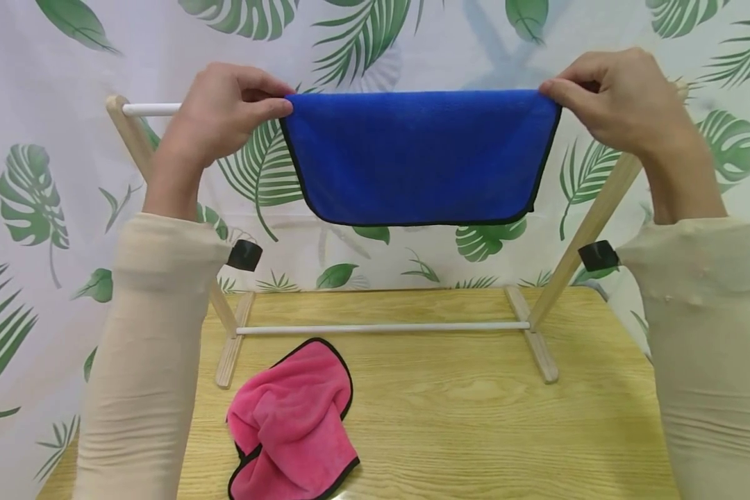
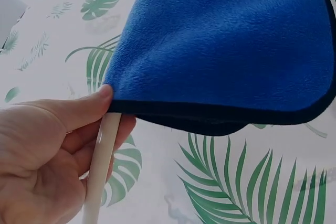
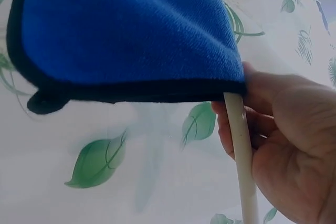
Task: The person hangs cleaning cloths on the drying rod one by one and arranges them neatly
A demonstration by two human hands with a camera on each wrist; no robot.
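Note:
A blue towel (image 1: 421, 156) with black edging hangs folded over the top bar (image 1: 153, 110) of a wooden rack. At its upper left corner the left hand (image 1: 225, 111) pinches the fold, thumb in front; in the left wrist view that hand (image 2: 58, 156) has the white bar (image 2: 101, 166) running past its fingers. The right hand (image 1: 625, 101) pinches the upper right corner. In the right wrist view the thumb of the right hand (image 3: 294, 135) lies at the towel's (image 3: 126, 35) edge, its fingers behind the bar (image 3: 241, 156).
A crumpled pink towel (image 1: 296, 423) with black edging lies on the wooden table (image 1: 475, 423), front left. The rack's lower white bar (image 1: 381, 328) and its feet (image 1: 540, 355) stand toward the back. A leaf-patterned cloth (image 1: 31, 208) hangs behind.

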